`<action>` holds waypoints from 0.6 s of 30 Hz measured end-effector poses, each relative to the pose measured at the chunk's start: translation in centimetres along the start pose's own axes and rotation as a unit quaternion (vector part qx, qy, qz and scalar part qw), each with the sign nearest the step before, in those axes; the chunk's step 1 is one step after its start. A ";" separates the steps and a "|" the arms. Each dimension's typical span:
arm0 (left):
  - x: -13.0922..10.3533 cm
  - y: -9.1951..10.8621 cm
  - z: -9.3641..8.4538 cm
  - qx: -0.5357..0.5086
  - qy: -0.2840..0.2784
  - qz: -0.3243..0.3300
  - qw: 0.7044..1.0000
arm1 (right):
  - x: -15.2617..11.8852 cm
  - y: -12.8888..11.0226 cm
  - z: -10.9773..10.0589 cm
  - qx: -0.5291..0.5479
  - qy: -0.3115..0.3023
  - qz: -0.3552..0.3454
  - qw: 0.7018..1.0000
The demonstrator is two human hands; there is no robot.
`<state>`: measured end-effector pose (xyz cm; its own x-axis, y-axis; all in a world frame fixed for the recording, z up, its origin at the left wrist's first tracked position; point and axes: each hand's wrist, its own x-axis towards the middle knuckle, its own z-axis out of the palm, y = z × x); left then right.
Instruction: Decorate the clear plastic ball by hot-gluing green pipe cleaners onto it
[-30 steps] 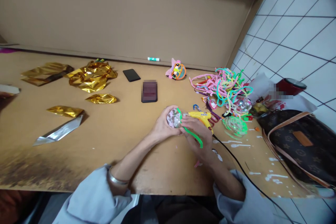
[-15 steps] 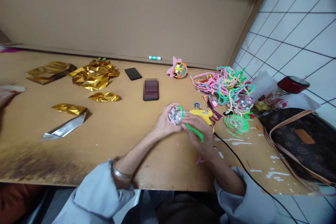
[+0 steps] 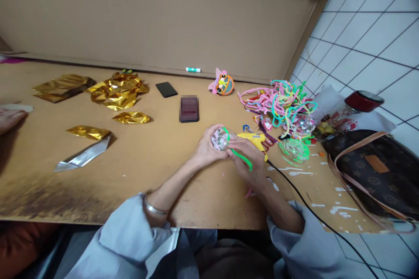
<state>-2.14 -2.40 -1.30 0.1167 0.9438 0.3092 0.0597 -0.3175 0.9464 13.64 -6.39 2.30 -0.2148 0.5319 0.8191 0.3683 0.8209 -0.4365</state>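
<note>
A clear plastic ball (image 3: 219, 138) with pinkish bits showing through it sits in the curled fingers of my left hand (image 3: 207, 148). Along its right side runs a bright green pipe cleaner (image 3: 242, 160), whose loose end hangs down past my fingers. My right hand (image 3: 248, 157) pinches this pipe cleaner against the ball; its fingertips partly cover the contact. Just behind my right hand lies a yellow glue gun (image 3: 255, 140), its black cord (image 3: 303, 202) trailing off to the lower right.
Tangled pipe cleaners (image 3: 278, 102) and a green-wrapped ball (image 3: 294, 150) lie to the right, near a handbag (image 3: 369, 174) and a red-lidded jar (image 3: 363, 101). Gold foil (image 3: 119, 91), two dark phones (image 3: 166, 90) and a decorated ball (image 3: 222, 83) lie farther back. Another person's hand (image 3: 11, 120) is at far left.
Both hands keep their hold on the ball and pipe cleaner, with barely any shift. The view has tilted slightly. At far left, the other person's hand has moved a little.
</note>
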 end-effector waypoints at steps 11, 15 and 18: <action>0.2 0.0 0.1 -0.007 0.004 -0.013 1.000 | -0.3 0.5 0.5 -0.022 0.024 -0.037 0.999; 0.2 0.2 0.1 -0.007 0.005 -0.017 1.000 | -0.2 0.4 0.5 -0.020 0.033 -0.035 0.999; 0.1 0.2 0.2 -0.009 0.008 -0.020 1.000 | -0.1 0.3 0.4 -0.025 0.025 -0.032 0.999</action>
<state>-1.94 -2.38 -1.07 0.0993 0.9572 0.2717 0.0454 -0.2772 0.9597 13.40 -6.07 1.90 -0.1940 0.4671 0.8626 0.4006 0.8404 -0.3650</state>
